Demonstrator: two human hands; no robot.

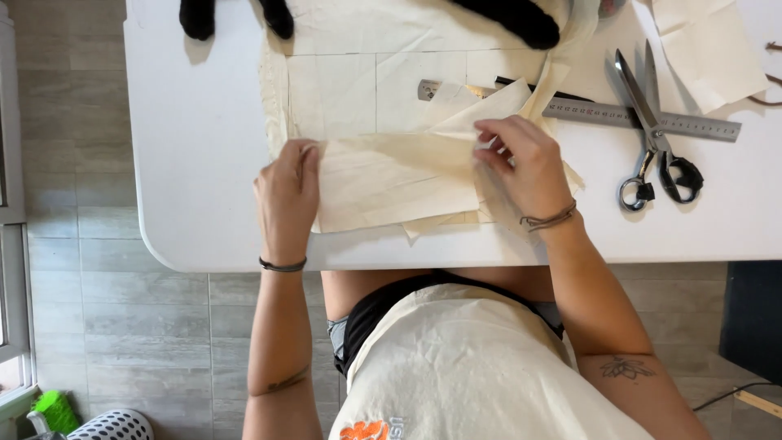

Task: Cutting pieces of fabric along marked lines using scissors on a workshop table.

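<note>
Both hands hold a cream cloth piece point(391, 179) flat at the near edge of the white counter point(195, 163): the left hand point(287, 195) has its grip pinched on the piece's left edge, the right hand point(525, 167) on its right end. Marked cloth point(358, 90) lies beneath it, with a steel ruler point(643, 118) and scissors point(656, 138) just right and a black thing point(521, 20) at the far edge. A white basket point(114, 425) stands on the floor; its contents cannot be seen.
</note>
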